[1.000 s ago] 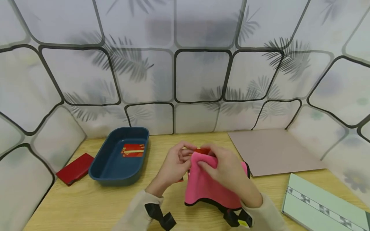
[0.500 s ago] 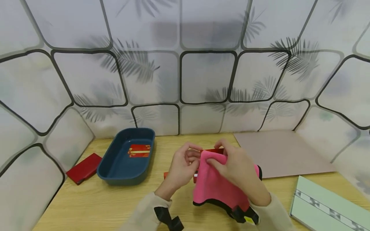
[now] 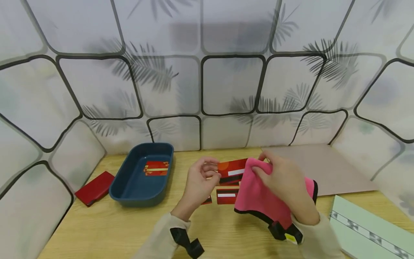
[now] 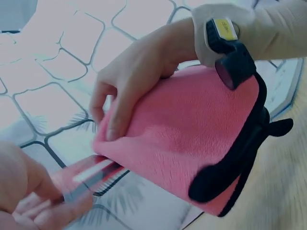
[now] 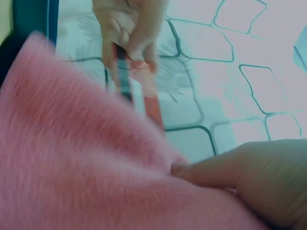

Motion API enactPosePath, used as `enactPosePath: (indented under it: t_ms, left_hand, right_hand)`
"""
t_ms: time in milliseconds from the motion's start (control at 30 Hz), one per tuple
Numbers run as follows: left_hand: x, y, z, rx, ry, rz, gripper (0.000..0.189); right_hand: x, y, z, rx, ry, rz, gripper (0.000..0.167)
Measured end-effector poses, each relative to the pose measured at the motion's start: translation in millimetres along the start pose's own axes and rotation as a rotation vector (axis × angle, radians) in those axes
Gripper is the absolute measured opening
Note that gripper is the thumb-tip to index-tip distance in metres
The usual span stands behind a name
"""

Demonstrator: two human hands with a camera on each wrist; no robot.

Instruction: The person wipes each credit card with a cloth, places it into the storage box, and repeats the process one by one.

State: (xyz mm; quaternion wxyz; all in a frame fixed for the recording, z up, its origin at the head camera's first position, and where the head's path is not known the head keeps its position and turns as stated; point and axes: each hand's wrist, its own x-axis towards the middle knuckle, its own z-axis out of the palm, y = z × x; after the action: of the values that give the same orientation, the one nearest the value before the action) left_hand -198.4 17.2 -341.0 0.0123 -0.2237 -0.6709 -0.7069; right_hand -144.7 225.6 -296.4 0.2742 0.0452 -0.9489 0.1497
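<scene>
My left hand (image 3: 202,181) pinches the left end of a red card (image 3: 229,167) with a white strip and a dark band. My right hand (image 3: 283,180) holds a pink cloth (image 3: 262,196) with black edging, thumb on the near face. The cloth's upper corner covers the card's right end, so whether it grips the card there is hidden. In the left wrist view, the card (image 4: 88,177) runs from my left fingers to the pink fold. Below the held card, another red card (image 3: 226,196) lies on the table, and a third (image 3: 207,200) shows beside my left wrist.
A blue basin (image 3: 136,196) stands at the left with a red and gold card (image 3: 156,168) in it. Left of it lies a dark red wallet-like case (image 3: 94,188). At the right are a flat greyish-pink board (image 3: 336,172) and a pale green notebook-like item (image 3: 365,226).
My right hand and the pink cloth have moved to the right, away from my left hand. More of the held red card shows, and the cards on the table are less covered.
</scene>
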Motion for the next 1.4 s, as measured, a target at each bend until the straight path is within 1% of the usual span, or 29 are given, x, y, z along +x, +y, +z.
enactPosePath:
  t_ms: [67,200,267,333,433,500,600,700,800,933,1033,1100,1167,1267,1333,1400]
  left_hand:
    - [-0.3,1.1,0.4,0.029,0.037,-0.01,0.03]
    - [-0.5,2.2,-0.8,0.111,0.109,0.002,0.031]
    - [-0.2,2.6,-2.1,0.122,0.133,0.006,0.031]
    - [0.3,1.3,-2.6,0.113,0.14,0.003,0.031]
    - [-0.1,-0.6,-1.1,0.084,0.115,-0.007,0.031]
    - [-1.0,-2.6,1.6,0.072,0.083,-0.008,0.03]
    - [-1.8,-3.6,6.7,0.072,0.012,0.001,0.03]
    - [-1.4,-4.0,11.4,0.061,-0.06,0.012,0.028]
    - [-2.8,-3.8,12.3,0.03,-0.088,0.02,0.027]
    - [-5.5,-2.0,8.2,-0.027,-0.081,0.025,0.027]
    - [-6.3,-0.5,5.3,-0.054,-0.077,0.036,0.027]
    - [-6.3,-0.3,4.5,-0.04,-0.072,0.056,0.027]
    - [-6.6,-0.3,4.7,-0.017,-0.065,0.091,0.027]
    - [-7.6,-0.2,6.2,0.012,-0.056,0.141,0.028]
    - [-8.0,0.2,7.5,0.001,-0.059,0.149,0.028]
    - [-8.2,0.8,8.9,-0.018,-0.07,0.128,0.028]
  right_hand:
    - [-1.2,3.5,-3.3,-0.029,0.038,-0.007,0.022]
    - [-3.3,5.9,-10.4,0.001,0.039,0.014,0.024]
    - [-3.6,5.1,-14.0,0.015,0.03,0.019,0.022]
    - [-4.6,4.0,-16.1,0.021,0.054,-0.019,0.021]
    - [-7.3,-0.9,-15.8,0.022,0.084,-0.122,0.019]
    - [-8.9,-6.4,-11.4,0.041,0.098,-0.198,0.02]
    - [-8.7,-16.6,-2.7,0.093,0.082,-0.251,0.021]
    - [-6.3,-23.7,8.1,0.123,0.11,-0.309,0.021]
    - [-3.6,-26.9,17.8,0.146,0.137,-0.359,0.021]
    - [-0.5,-26.5,26.6,0.179,0.146,-0.37,0.024]
    - [0.8,-25.7,30.1,0.18,0.152,-0.372,0.026]
    - [1.0,-25.2,31.7,0.184,0.151,-0.376,0.027]
    - [0.9,-24.5,32.8,0.19,0.144,-0.376,0.028]
    - [0.0,-22.2,33.3,0.213,0.132,-0.355,0.028]
    - [-0.6,-20.5,32.6,0.223,0.129,-0.334,0.028]
    - [-1.3,-18.8,31.2,0.23,0.127,-0.314,0.028]
